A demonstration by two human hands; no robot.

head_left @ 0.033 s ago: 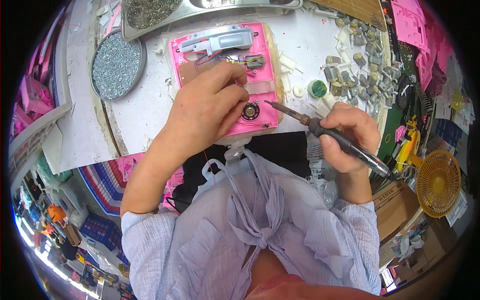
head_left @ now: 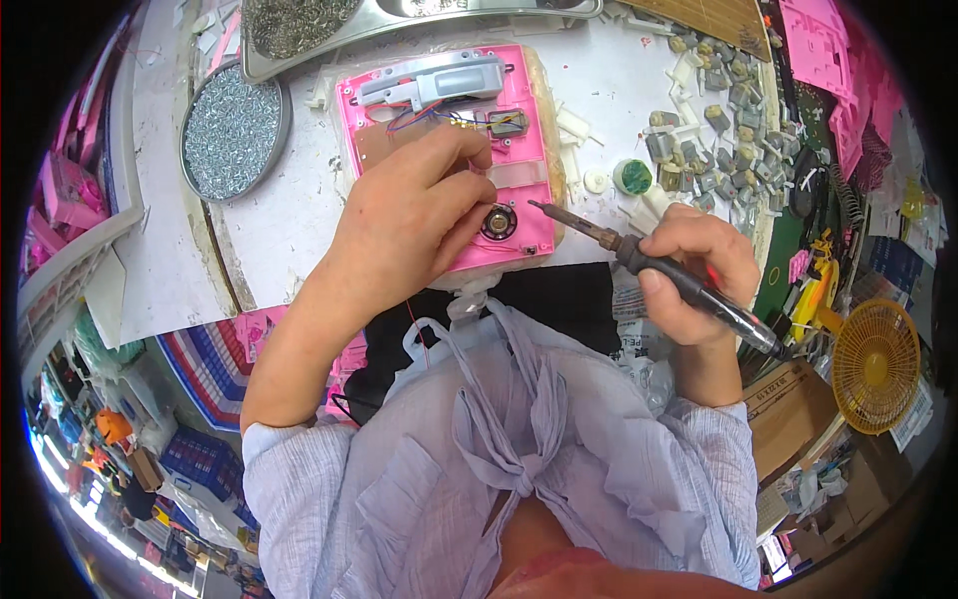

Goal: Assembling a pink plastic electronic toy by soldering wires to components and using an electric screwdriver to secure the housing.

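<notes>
A soldering iron point(head_left: 689, 285) rests in the closed fingers of my right hand point(head_left: 704, 265), its tip pointing left, a little off the pink plastic housing point(head_left: 541, 125). My left hand point(head_left: 414, 210) lies over the middle of that housing with thumb and fingers pinched together; what is between them is hidden. Just right of my left fingertips sits a round black speaker point(head_left: 499, 222). Toward the far side the housing carries a grey plastic part point(head_left: 449, 82), thin coloured wires and a small motor point(head_left: 508, 123). One thin red wire point(head_left: 414, 324) hangs below my left wrist.
A round dish of small screws point(head_left: 233, 135) stands at the left. Metal trays point(head_left: 419, 20) with small parts lie at the far edge. Several small motors point(head_left: 718, 150) are heaped at the right, near a round green-topped container point(head_left: 633, 177). A yellow fan point(head_left: 875, 367) stands at the far right.
A small red spot now shows on the soldering iron beside my right fingers. Both hands and the housing stay practically in place.
</notes>
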